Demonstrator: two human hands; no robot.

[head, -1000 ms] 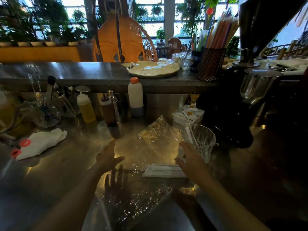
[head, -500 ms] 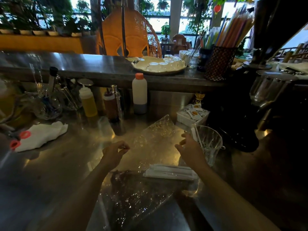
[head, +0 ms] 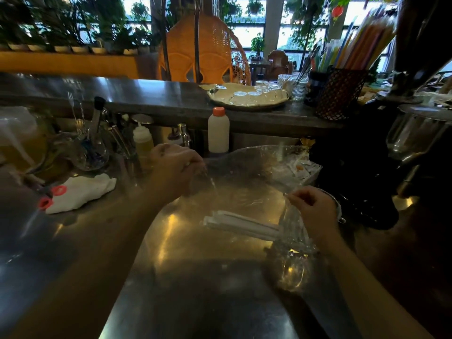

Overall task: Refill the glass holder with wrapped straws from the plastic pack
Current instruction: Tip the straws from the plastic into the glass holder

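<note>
At a steel bar counter (head: 80, 241), a person stretches a clear plastic pack (head: 247, 177) between two bare hands. The left hand (head: 175, 167) is closed in a fist on the pack's left edge; the right hand (head: 315, 207) pinches the right edge between thumb and fingertips. A bundle of wrapped straws (head: 241, 225) lies inside the film, low and toward the right hand, its right end lost in crumpled plastic. The glass holder is almost wholly hidden behind the right hand, with only a sliver of rim (head: 338, 209) showing; its contents cannot be made out. Behind the film, a box of sachets (head: 300, 168) shows only as a blur. A white bottle (head: 218, 132) stands just beyond the pack.
</note>
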